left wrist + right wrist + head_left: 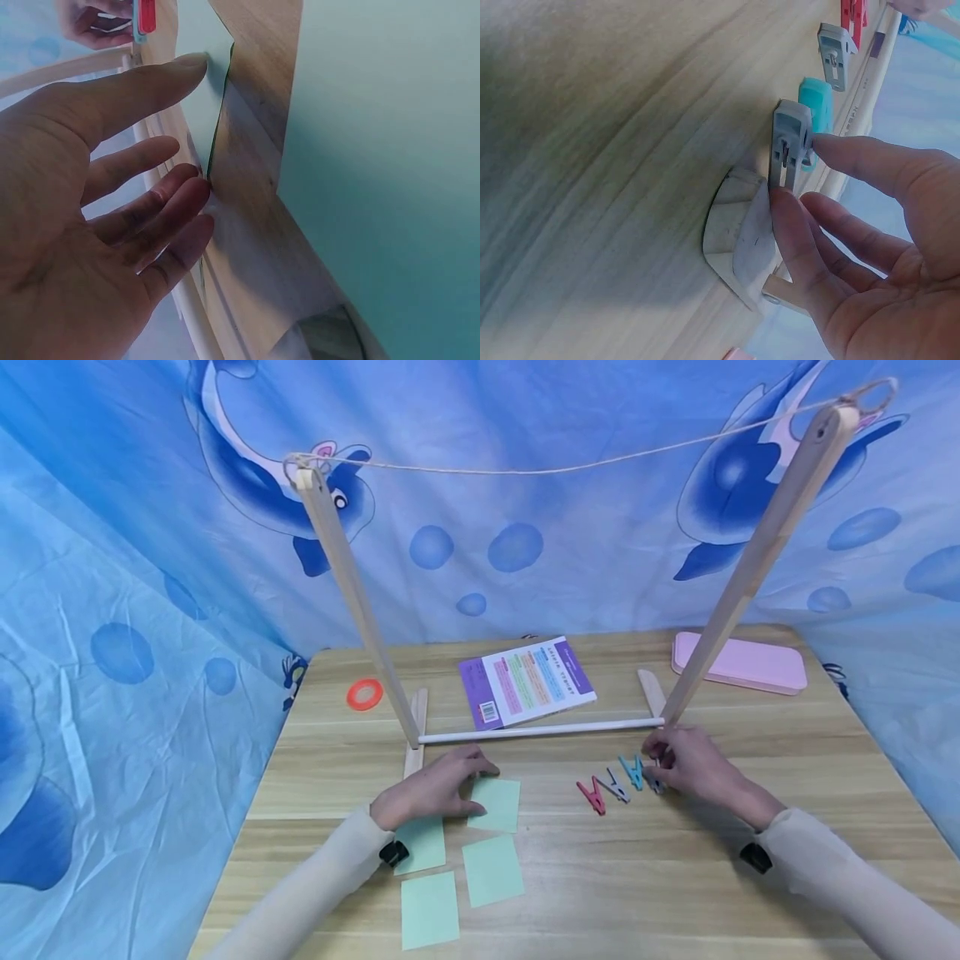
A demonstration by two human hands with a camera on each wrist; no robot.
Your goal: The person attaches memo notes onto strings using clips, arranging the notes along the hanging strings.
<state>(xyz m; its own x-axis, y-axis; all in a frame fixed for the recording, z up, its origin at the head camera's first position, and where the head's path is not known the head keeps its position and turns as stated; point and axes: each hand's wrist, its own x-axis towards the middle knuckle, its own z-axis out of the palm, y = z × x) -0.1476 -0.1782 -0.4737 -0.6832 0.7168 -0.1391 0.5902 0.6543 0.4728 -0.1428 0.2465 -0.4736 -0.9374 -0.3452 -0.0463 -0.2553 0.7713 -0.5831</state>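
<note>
Pale green square papers lie on the table. My left hand [444, 787] hovers over or touches the upper right paper [501, 806], its fingers loosely bent and not closed on it. Beside my right hand [693, 764] is a short row of small clothespins: a red one [592, 796], a grey-purple one [617, 787] and a teal one [634, 772]. At the row's right end, my right thumb and a finger pinch a grey clothespin [789, 135], which stands close to the wooden foot [739, 225] of the frame.
Two wooden posts, left [352, 585] and right [757, 560], carry a sagging string [517, 471]. A white rod [540, 729] joins their bases. Behind it lie a purple-and-white book [528, 683] and a pink case [750, 664]. An orange ring [364, 694] lies left.
</note>
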